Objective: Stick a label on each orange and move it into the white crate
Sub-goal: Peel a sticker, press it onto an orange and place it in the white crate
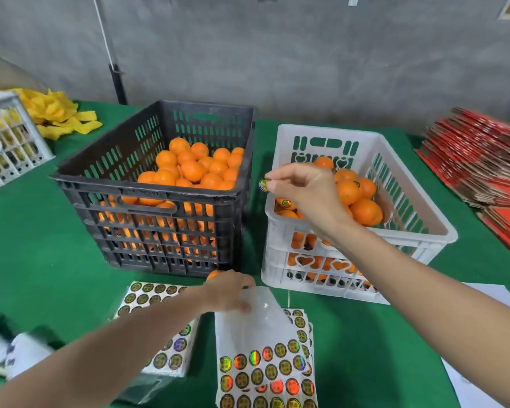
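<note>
In the head view, the right hand is pinching a round label between thumb and finger, over the left rim of the white crate, which is standing at 3 o'clock of the black crate. The left hand is curling around an orange at 6 o'clock of the black crate, touching the label sheet.

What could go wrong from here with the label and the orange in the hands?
1. The right hand pinches the label only at its edge, well apart from the orange; the label may fold or stick to a finger on the way.
2. The left hand holds that orange right beside the lifted sticker sheet; the sheet may be dragged or creased.
</note>
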The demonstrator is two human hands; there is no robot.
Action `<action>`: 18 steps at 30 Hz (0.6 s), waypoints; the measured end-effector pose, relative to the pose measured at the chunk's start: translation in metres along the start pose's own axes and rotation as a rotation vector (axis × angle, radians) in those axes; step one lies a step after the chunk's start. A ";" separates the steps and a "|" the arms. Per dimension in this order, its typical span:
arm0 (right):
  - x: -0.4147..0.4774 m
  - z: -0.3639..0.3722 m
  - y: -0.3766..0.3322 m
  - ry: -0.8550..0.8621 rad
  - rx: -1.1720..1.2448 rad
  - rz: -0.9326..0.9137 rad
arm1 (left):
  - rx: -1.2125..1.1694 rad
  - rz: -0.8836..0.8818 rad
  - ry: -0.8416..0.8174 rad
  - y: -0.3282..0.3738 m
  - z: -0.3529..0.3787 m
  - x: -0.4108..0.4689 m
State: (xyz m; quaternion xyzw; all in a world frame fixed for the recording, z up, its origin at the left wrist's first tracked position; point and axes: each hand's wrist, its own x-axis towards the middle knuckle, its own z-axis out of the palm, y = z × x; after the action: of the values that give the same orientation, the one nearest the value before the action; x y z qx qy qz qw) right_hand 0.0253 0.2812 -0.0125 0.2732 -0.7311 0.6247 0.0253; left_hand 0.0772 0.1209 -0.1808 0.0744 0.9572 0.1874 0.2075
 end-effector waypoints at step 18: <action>0.061 0.050 0.013 0.051 0.123 0.119 | -0.096 0.070 0.911 -0.050 -0.207 -0.043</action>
State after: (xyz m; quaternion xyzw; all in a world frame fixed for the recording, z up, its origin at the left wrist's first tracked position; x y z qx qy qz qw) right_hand -0.0172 0.2133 -0.0117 0.2140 -0.7056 0.6754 -0.0099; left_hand 0.0248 -0.0030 -0.0094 0.0071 0.9381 0.2519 -0.2376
